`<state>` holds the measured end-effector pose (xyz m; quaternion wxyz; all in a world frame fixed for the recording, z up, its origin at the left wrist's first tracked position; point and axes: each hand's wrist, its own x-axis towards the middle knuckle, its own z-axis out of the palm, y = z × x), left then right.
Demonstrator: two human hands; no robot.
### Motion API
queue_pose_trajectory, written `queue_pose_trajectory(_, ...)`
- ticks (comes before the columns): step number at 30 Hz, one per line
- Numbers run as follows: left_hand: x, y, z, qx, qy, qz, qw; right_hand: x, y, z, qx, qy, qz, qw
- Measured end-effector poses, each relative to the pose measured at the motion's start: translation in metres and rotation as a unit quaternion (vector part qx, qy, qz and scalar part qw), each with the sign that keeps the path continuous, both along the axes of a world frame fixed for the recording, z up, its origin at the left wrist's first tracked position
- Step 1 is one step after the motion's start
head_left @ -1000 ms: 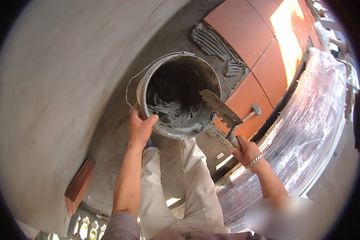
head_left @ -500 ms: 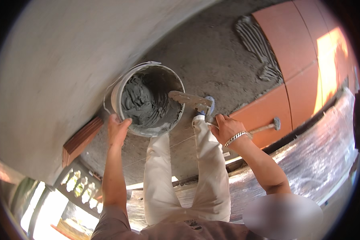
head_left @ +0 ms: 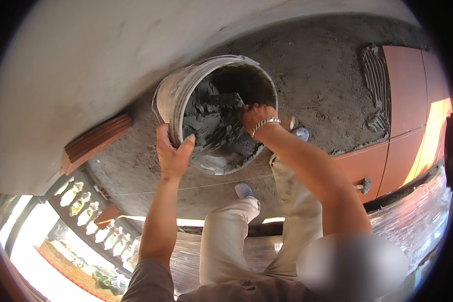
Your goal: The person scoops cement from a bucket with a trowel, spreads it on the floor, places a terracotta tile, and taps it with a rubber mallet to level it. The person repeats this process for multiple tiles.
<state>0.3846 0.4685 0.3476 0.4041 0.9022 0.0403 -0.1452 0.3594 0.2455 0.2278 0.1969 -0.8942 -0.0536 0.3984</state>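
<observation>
Left hand [head_left: 172,156] clamped on near-left rim of tilted bucket [head_left: 172,98]; right hand [head_left: 254,115] closed (trowel handle presumably, hidden) reaching in from right over grey mortar [head_left: 211,126].

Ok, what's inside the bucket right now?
Grey wet mortar fills the bucket. The right hand reaches in; whatever it grips is hidden. The bucket's bottom is covered by mortar.

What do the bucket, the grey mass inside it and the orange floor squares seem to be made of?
The bucket looks like plastic, its wall smeared and dulled by dried grey crust. The grey mass seems to be wet mortar or tile adhesive: thick, lumpy, holding ridges. The orange squares look like fired clay or ceramic tiles, smooth and matt, with thin straight joints.
</observation>
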Motion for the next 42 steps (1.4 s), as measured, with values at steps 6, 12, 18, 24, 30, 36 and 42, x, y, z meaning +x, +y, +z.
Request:
queue_pose_trajectory(6,-0.022,0.014,-0.032,-0.173,-0.083,0.032,0.981,0.005,0.054,-0.02,0.051,0.069,0.066,0.994)
queue_pose_trajectory(12,-0.02,0.029,-0.04,-0.225,-0.113,0.072,0.965,-0.012,0.081,-0.016,0.105,0.042,0.012,0.994)
queue_pose_trajectory(18,-0.022,0.03,-0.041,-0.265,-0.108,0.06,0.956,-0.025,0.088,-0.029,0.146,-0.009,-0.042,0.988)
queue_pose_trajectory(24,-0.028,0.029,-0.039,-0.238,-0.106,0.036,0.965,-0.048,0.086,-0.022,0.164,-0.03,-0.072,0.983)
queue_pose_trajectory(30,-0.021,0.021,-0.035,-0.241,-0.119,0.05,0.962,-0.05,0.068,-0.01,0.169,-0.07,-0.074,0.98)
queue_pose_trajectory(36,-0.016,0.022,-0.039,-0.201,-0.118,0.021,0.972,-0.051,0.05,0.014,0.163,-0.05,-0.085,0.982)
queue_pose_trajectory(42,0.008,0.021,-0.039,-0.176,-0.158,0.033,0.971,-0.087,-0.007,0.041,0.192,-0.075,-0.144,0.968)
